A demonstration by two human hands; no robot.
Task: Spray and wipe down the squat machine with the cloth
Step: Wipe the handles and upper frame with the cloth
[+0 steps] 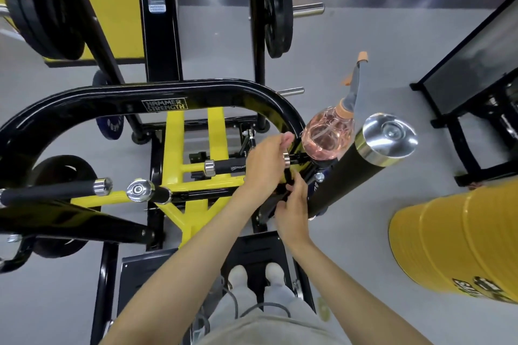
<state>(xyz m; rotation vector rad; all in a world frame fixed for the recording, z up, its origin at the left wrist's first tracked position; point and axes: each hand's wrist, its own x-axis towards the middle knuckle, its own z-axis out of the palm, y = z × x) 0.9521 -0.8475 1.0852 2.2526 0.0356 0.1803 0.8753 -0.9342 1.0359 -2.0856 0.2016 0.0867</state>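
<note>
The black and yellow squat machine (157,94) fills the left and middle, and I stand on its footplate (140,274). A spray bottle of pink liquid (328,136) with an orange nozzle rests upright on the frame beside the curved black bar. My left hand (265,166) is closed around a black handle with a chrome end cap (286,160), just left of the bottle. My right hand (291,211) sits just below it, fingers pinched on a black piece (281,193). I cannot tell whether that piece is a cloth or a machine part.
A thick black roller with a chrome end (388,136) juts out right of the bottle. A yellow drum (454,241) stands at the right, with a black rack (473,84) behind it. Weight plates (42,11) hang at the upper left and on a peg (277,12).
</note>
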